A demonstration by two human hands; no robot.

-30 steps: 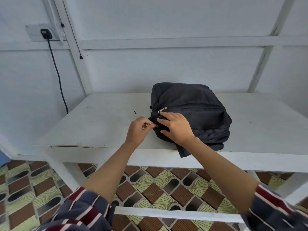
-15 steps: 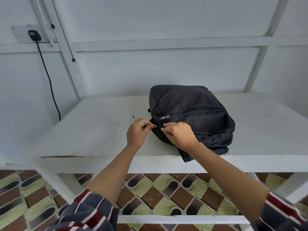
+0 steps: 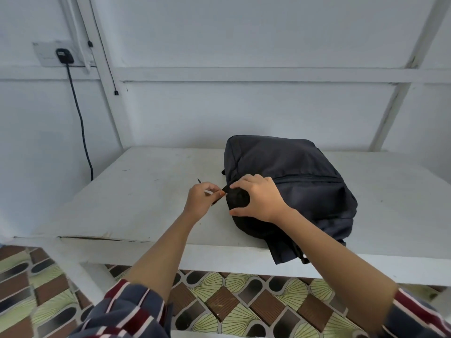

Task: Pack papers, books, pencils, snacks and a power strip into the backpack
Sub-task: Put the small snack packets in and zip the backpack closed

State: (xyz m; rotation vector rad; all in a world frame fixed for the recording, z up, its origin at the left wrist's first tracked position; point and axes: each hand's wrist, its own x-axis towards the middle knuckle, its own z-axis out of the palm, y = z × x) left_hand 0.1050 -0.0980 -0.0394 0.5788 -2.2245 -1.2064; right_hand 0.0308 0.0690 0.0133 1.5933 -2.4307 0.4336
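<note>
Desk: white painted desk [image 3: 136,191] with a flat, scuffed top; the front edge is cracked towards the left.
On it, right of centre: dark grey fabric backpack [image 3: 305,176], lying flat, its near end drooping over the front edge.
Just left of the backpack: thin dark sliver [image 3: 199,180], too small to identify.

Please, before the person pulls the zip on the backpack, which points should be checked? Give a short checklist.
1. Backpack lies flat on table: ok.
2. Left hand pinches zip pull: ok.
3. Right hand grips the backpack's corner: ok.
4. Backpack open enough to pack: cannot tell.
5. Strap clear of table edge: not ok, it hangs over.
6. Items to pack in view: not ok.
</note>
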